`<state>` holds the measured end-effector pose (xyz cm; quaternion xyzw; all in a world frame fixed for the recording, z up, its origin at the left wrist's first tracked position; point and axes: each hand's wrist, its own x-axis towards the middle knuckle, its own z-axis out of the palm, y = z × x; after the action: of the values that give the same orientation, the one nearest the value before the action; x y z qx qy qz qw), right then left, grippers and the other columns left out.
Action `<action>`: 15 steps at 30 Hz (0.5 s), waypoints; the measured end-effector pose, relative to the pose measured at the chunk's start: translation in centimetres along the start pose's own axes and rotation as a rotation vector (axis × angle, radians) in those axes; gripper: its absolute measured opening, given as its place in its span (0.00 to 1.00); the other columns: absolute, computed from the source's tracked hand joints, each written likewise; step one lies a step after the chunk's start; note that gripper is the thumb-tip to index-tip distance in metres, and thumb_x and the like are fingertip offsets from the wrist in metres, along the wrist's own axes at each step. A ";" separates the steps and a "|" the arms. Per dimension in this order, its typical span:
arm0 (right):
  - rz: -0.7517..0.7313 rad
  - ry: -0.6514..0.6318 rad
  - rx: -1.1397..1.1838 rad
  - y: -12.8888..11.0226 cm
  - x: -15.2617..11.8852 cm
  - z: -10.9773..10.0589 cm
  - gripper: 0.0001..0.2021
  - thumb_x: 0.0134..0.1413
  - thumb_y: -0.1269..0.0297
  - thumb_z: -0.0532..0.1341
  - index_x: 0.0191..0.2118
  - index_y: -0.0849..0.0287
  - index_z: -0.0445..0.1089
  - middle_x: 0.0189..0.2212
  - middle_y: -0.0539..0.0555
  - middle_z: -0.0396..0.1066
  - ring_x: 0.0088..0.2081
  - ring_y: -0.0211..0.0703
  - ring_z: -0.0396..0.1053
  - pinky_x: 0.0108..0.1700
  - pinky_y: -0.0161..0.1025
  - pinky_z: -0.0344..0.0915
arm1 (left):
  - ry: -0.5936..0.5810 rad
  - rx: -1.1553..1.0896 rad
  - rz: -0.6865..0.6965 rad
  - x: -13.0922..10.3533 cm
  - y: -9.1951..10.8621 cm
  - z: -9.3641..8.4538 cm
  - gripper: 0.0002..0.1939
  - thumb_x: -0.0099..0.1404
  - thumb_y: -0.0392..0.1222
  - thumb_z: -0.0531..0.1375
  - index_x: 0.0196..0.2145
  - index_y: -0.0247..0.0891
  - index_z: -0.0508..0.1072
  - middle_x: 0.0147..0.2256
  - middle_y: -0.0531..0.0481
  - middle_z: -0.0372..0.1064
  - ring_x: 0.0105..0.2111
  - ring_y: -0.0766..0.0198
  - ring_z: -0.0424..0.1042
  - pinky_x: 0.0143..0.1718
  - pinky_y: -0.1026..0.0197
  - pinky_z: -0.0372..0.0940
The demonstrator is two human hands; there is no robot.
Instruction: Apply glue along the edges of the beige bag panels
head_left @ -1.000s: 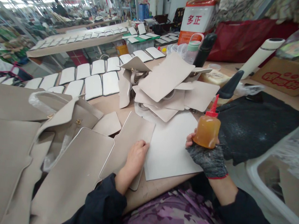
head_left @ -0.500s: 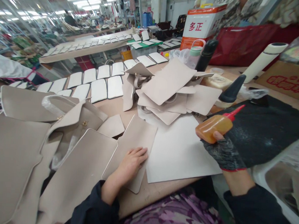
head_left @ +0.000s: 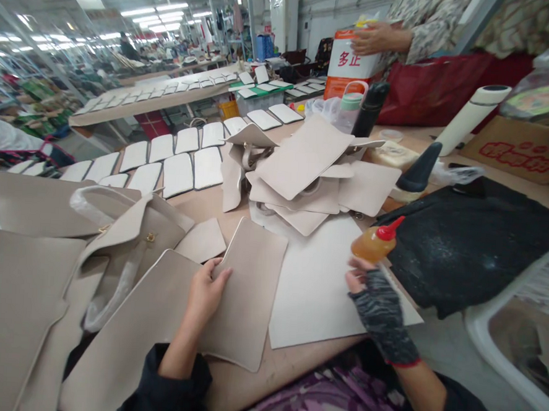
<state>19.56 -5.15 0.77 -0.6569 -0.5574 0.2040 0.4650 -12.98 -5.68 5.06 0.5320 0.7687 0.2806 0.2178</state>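
With thumb and fingers, my left hand (head_left: 208, 291) grips the left edge of a beige leather panel (head_left: 256, 279) with a pale border. Part of that panel lies over a larger beige piece (head_left: 141, 327). My right hand (head_left: 373, 301), in a dark fingerless glove with a red cuff, is open over the white board (head_left: 310, 301). Just beyond its fingers is a squeeze bottle (head_left: 373, 241) of amber liquid with a red nozzle cap, near the board's right edge. Whether the fingertips touch the bottle, I cannot tell.
Beige panels (head_left: 305, 158) are heaped ahead. A beige bag (head_left: 128, 227) with a wrapped handle lies left. Small white pieces (head_left: 178, 173) stand in rows behind. At right are a black cloth (head_left: 477, 243), a white tumbler (head_left: 475, 118) and a tub (head_left: 502, 362). A co-worker's hand (head_left: 380, 38) touches a tin.
My left hand has gone from lying flat on the panel to gripping its left edge. The bottle has left my right hand's grasp, and that hand has drawn toward me and left.
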 end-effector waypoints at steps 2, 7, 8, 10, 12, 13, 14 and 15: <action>0.097 -0.367 0.211 -2.3 -1.8 2.6 0.21 0.51 0.51 0.56 0.42 0.63 0.69 0.36 0.63 0.74 0.36 0.50 0.73 0.37 0.46 0.72 | 0.038 -0.092 -0.008 -0.9 0.8 -0.8 0.24 0.57 0.56 0.57 0.43 0.35 0.71 0.23 0.54 0.66 0.24 0.62 0.66 0.27 0.62 0.62; 0.026 -0.555 0.331 -7.2 -4.2 6.6 0.19 0.55 0.50 0.55 0.43 0.59 0.70 0.38 0.60 0.76 0.37 0.49 0.74 0.41 0.45 0.72 | 0.113 -0.153 -0.001 -3.4 2.7 -2.2 0.22 0.59 0.57 0.55 0.42 0.37 0.69 0.25 0.54 0.69 0.20 0.65 0.65 0.24 0.63 0.62; -0.050 -0.480 0.257 -8.0 -4.5 6.7 0.19 0.55 0.50 0.56 0.42 0.59 0.71 0.38 0.60 0.76 0.38 0.51 0.74 0.43 0.46 0.72 | 0.149 -0.116 0.015 -3.9 2.9 -2.2 0.21 0.60 0.56 0.54 0.42 0.36 0.69 0.28 0.51 0.72 0.23 0.63 0.68 0.26 0.62 0.64; -0.243 -0.295 0.075 -9.4 -5.1 6.7 0.20 0.55 0.50 0.56 0.43 0.62 0.71 0.38 0.63 0.75 0.40 0.55 0.74 0.43 0.48 0.72 | 0.224 -0.005 0.072 -4.9 3.2 -1.6 0.19 0.62 0.51 0.53 0.44 0.35 0.69 0.36 0.44 0.75 0.31 0.58 0.74 0.30 0.61 0.67; -0.430 -0.173 -0.070 -10.3 -5.4 6.7 0.20 0.58 0.53 0.54 0.45 0.65 0.72 0.38 0.65 0.75 0.37 0.55 0.74 0.40 0.48 0.73 | 0.264 0.116 0.181 -5.9 3.3 -0.6 0.19 0.65 0.46 0.51 0.48 0.33 0.68 0.41 0.40 0.75 0.36 0.55 0.76 0.33 0.59 0.69; -0.493 -0.151 -0.113 -10.6 -5.4 6.7 0.19 0.59 0.55 0.53 0.45 0.65 0.72 0.37 0.65 0.76 0.36 0.54 0.75 0.38 0.47 0.74 | 0.268 0.168 0.256 -6.4 3.4 -0.1 0.20 0.66 0.44 0.50 0.51 0.32 0.66 0.42 0.39 0.75 0.37 0.55 0.76 0.34 0.58 0.69; -0.529 -0.146 -0.139 -10.7 -5.3 6.8 0.18 0.59 0.56 0.53 0.45 0.64 0.72 0.36 0.64 0.76 0.35 0.53 0.75 0.37 0.46 0.74 | 0.265 0.210 0.334 -6.8 3.5 0.3 0.21 0.66 0.43 0.50 0.53 0.32 0.65 0.43 0.39 0.74 0.38 0.55 0.76 0.35 0.58 0.70; -0.530 -0.150 -0.147 -10.6 -4.9 6.8 0.18 0.59 0.56 0.53 0.45 0.63 0.72 0.36 0.64 0.76 0.35 0.53 0.75 0.37 0.46 0.74 | 0.263 0.238 0.403 -7.1 3.6 0.6 0.21 0.67 0.42 0.49 0.55 0.32 0.63 0.45 0.38 0.74 0.39 0.55 0.76 0.37 0.57 0.70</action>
<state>6.95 -7.66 5.14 -0.5031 -0.7559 0.0822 0.4107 -7.73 -11.24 7.22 0.6550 0.6967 0.2926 -0.0083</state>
